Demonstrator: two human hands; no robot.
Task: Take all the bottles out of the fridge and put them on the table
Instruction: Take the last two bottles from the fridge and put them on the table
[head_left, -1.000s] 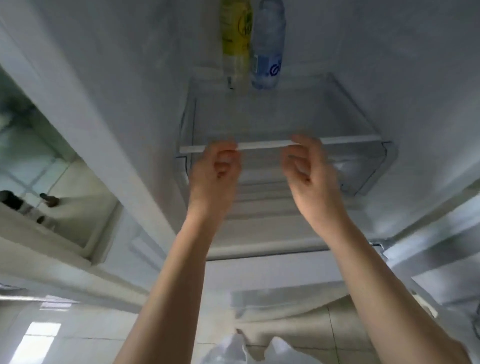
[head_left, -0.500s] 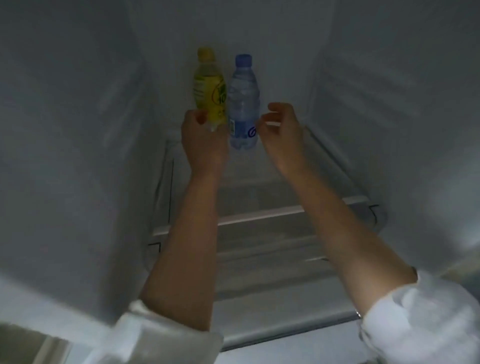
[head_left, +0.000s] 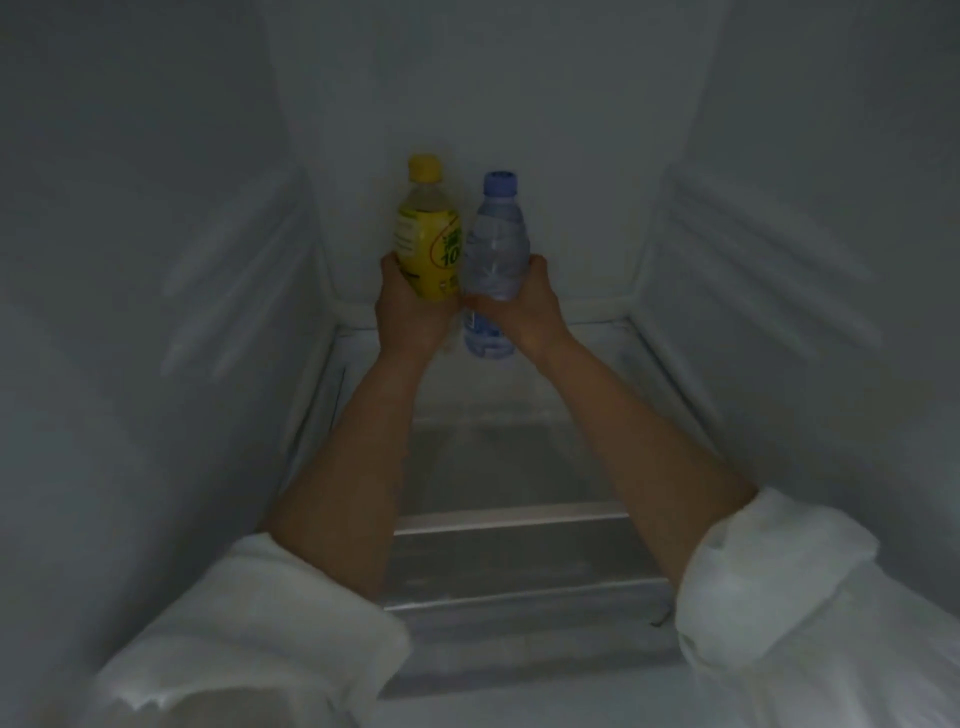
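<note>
Since half a second ago, both hands closed on bottles. Head view: left hand wrapped around upright yellow bottle, right hand gripping clear water bottle just beside it, far back inside otherwise bare fridge, above glass shelf.

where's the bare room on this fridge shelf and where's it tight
Bare: the shelf between the two forearms, and the strips outside each arm toward the side walls. Crowded: the back centre, where the left hand grips the yellow bottle and the right hand the water bottle.
</note>
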